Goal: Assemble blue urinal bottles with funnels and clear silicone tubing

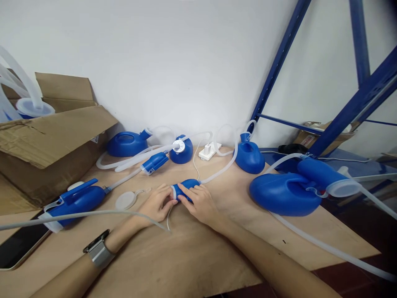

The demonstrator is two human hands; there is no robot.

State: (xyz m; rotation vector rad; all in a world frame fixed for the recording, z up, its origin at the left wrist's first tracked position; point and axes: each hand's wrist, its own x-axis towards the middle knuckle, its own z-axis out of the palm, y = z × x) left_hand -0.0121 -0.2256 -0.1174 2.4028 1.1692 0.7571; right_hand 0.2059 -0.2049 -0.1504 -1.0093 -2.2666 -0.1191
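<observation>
In the middle of the table, my left hand (159, 202) is closed round the pale rim end of a blue plastic urinal funnel (190, 183). My right hand (202, 206) lies over the funnel's body, with its fingers bent and pressing on it near the rim. A translucent hose (221, 170) runs from the funnel's far end toward a blue urinal bottle (249, 157) at the back. Left of my left hand lies a round white cap (125, 200) with a short strap. My fingers hide part of the funnel's mouth.
Another blue funnel (83, 200) lies at left near a phone (23, 244) and an open cardboard box (58, 145). A larger blue bottle (283, 196) stands right. A white power strip (210, 152) sits at the back, with blue shelving (279, 62) beyond.
</observation>
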